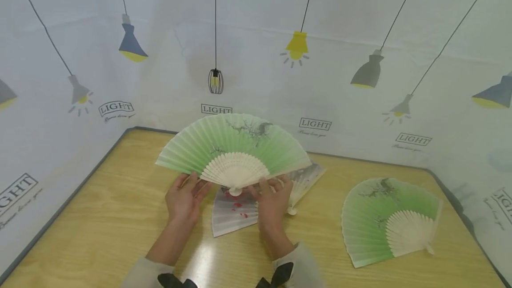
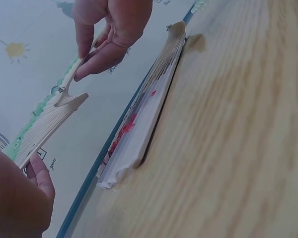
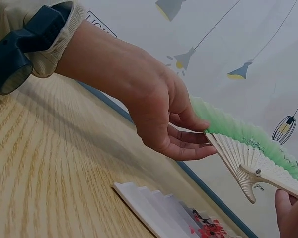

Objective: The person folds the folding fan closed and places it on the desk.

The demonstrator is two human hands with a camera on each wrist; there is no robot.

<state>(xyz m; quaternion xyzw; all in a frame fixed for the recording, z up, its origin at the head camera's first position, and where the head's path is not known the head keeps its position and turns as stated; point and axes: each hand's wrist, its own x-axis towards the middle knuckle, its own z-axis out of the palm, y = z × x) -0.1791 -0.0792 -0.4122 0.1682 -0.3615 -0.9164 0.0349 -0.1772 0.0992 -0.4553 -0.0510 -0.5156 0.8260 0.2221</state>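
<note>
Spread wide, a green folding fan (image 1: 188, 146) with a dark branch print and pale ribs is held up off the table between both hands. My left hand (image 1: 184, 199) pinches its lower left edge, thumb on the near face. On the other side my right hand (image 1: 274, 201) pinches the lower right edge; in the right wrist view the fingers (image 3: 193, 148) lie under the outer rib. Below them a white and grey fan with red blossoms (image 1: 224, 217) lies open on the table, partly hidden by the raised fan and right hand.
A second green fan (image 1: 360, 226) lies spread on the right of the wooden table (image 1: 100, 226). White cloth walls (image 1: 256, 8) printed with hanging lamps stand around the table's dark edge, close behind the raised fan.
</note>
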